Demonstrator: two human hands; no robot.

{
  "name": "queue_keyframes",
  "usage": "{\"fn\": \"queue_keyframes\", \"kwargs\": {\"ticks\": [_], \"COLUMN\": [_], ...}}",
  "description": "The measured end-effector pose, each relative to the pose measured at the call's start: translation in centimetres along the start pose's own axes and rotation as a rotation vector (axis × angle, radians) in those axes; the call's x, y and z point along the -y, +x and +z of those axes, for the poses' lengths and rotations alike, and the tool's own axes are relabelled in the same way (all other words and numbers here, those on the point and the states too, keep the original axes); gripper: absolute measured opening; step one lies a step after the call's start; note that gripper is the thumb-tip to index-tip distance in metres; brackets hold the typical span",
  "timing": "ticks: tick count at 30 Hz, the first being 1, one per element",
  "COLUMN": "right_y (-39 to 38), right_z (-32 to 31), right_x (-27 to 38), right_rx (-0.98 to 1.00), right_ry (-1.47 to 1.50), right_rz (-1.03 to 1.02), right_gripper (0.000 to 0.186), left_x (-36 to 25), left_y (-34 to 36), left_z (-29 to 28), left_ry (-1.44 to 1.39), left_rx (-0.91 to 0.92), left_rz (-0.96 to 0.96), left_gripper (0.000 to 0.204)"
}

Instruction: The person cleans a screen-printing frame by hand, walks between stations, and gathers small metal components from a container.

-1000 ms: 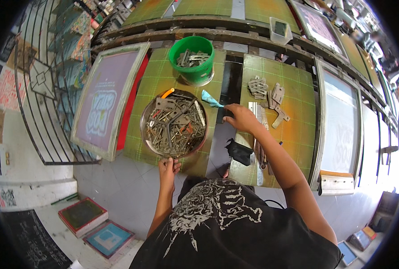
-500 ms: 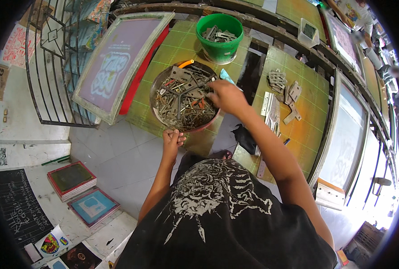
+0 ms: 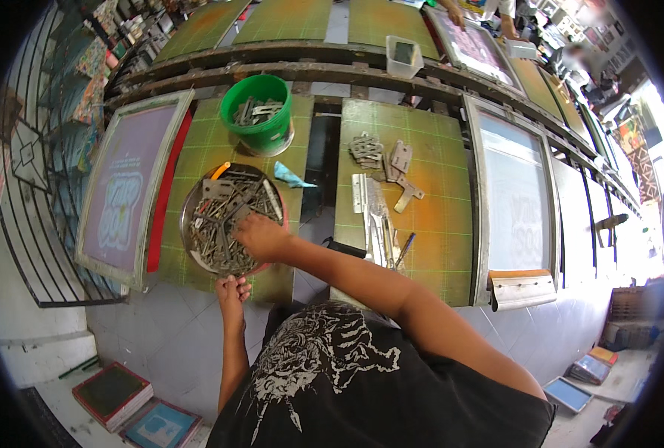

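A round, shallow basin (image 3: pixel 188 237) with a reddish outer side is full of screws, bolts and small metal pieces. A black three-armed metal piece (image 3: pixel 224 224) lies on top of them, and an orange-handled tool (image 3: pixel 221 170) sticks out at the far rim. At the near rim, my left hand (image 3: pixel 233 288) grips the basin with its fingers curled. My right hand (image 3: pixel 263 237) reaches in over the right half, its fingers bent down among the hardware. What its fingertips pinch, if anything, is hidden.
Behind the basin stands a green bucket (image 3: pixel 261 138) of metal plates. A blue rag (image 3: pixel 293 176) lies nearby. The right board (image 3: pixel 444 224) carries hinges (image 3: pixel 366 149), metal strips (image 3: pixel 377 224) and a pen (image 3: pixel 406 248). Framed screens (image 3: pixel 115 201) flank both boards. Another person's arm (image 3: pixel 454 11) shows far off.
My right hand has gone from the basin's right rim to nearer its middle. The left hand keeps its hold. The whole view has swung toward the right.
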State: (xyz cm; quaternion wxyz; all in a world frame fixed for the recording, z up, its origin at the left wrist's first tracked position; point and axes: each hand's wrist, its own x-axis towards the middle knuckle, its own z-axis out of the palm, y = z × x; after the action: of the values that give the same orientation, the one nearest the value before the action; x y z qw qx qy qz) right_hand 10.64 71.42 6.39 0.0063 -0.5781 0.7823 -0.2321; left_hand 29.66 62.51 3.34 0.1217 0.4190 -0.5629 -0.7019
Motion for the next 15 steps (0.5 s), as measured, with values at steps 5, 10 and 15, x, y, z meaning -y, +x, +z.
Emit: {"fn": "queue_keyframes", "kwargs": {"ticks": [5,10,15], "right_y": [-1.8,-5.7,-14.0], "right_z": [-2.7,-7.9,-15.7], "right_x": [-0.5,-4.0,-9.6], "right_rx": [0.058,-0.142,-0.239], "right_ry": [0.149,0.231,0.218], "right_rz": [-0.038,0.046,0.494], "right_gripper": [0.051,0.048,0.039], "left_x": [0.2,0.7,0.7], "left_y": [0.0,0.8,0.5], "left_z": [-0.4,-0.5,-0.6], "left_ry": [-0.009,-0.004,0.028], "left_rx": [-0.012,0.024,-0.004], "left_rz": [0.000,0.034,0.016], "left_gripper": [0.032,0.034,0.036]}}
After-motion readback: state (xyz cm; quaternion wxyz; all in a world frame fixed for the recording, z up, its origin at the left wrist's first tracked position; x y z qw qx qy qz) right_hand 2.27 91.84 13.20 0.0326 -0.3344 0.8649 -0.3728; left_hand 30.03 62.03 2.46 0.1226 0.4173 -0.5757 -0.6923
